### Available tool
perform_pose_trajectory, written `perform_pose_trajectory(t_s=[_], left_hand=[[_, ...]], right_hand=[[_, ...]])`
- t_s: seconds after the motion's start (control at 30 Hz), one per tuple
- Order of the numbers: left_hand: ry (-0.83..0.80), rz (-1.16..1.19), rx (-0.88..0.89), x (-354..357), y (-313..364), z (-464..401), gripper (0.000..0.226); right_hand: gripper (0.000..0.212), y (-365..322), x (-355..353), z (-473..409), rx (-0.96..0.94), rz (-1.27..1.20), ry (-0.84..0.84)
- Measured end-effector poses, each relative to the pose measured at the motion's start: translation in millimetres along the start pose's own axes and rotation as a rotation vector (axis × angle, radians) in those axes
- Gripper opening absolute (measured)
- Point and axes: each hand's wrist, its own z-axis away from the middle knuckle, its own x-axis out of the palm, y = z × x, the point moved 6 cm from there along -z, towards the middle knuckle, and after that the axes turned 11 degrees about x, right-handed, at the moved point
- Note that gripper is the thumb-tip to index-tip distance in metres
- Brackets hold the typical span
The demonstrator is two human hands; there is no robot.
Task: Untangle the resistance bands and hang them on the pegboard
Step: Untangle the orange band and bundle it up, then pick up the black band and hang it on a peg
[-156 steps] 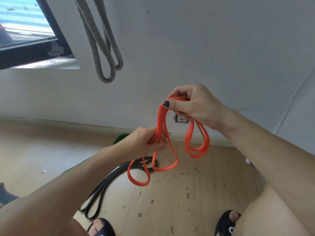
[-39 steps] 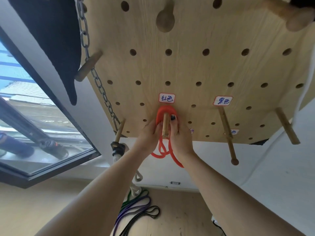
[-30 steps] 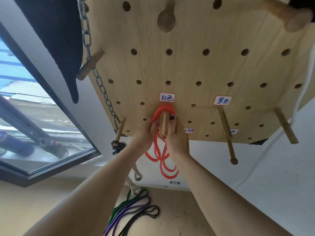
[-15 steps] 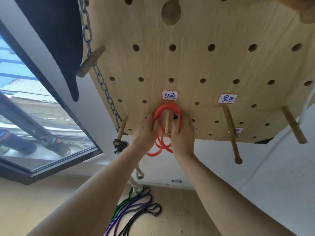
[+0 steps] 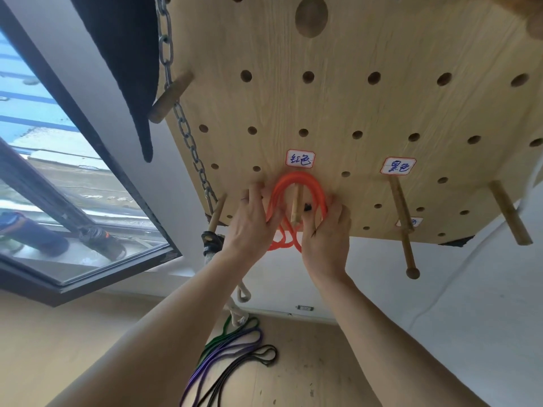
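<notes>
On the pegboard (image 5: 382,107), under the left-hand label (image 5: 300,158), I now have the orange band (image 5: 296,182) looped over its wooden peg (image 5: 296,208) and pushed back flat against the board. Half a second ago the coils sat tighter round the peg; they have since spread into a wider arch, and less of the band dangles below the board's edge than a second ago. My left hand (image 5: 252,224) pinches the left side of the loops with fingers splayed on the wood; my right hand (image 5: 327,230) presses the right side, fingers curled over the strands. Both are holding the band, neither has let go. I judge this band as good as hung: what remains is to release and see that it stays. The green, purple and black bands (image 5: 232,356) lie on the floor (image 5: 323,377) below, well apart from the board, waiting their turn.
</notes>
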Motion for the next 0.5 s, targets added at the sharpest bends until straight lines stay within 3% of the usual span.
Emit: perform_pose_trajectory(t_s=[0.13,0.27,0.37,0.5], left_hand=[[0.049,-0.014,-0.007,-11.5,0.0,16.4,0.051],[0.135,-0.049,0.010,-22.6,-8.6,59.4,0.023],[0.029,-0.097,0.048,-8.8,-24.7,107.6,0.014],[-0.226,-0.163,0.050,25.3,-72.2,185.3,0.016]], right_hand=[[0.063,2.2,-22.5,4.1,0.009,-0.073,0.072],[0.031,6.8,-38.5,43.7,-0.061,-0.195,0.125],[0.013,22.9,-17.6,92.6,-0.098,-0.155,-0.038],[0.011,74.3,39.3,160.0,-0.047,0.000,-0.452]])
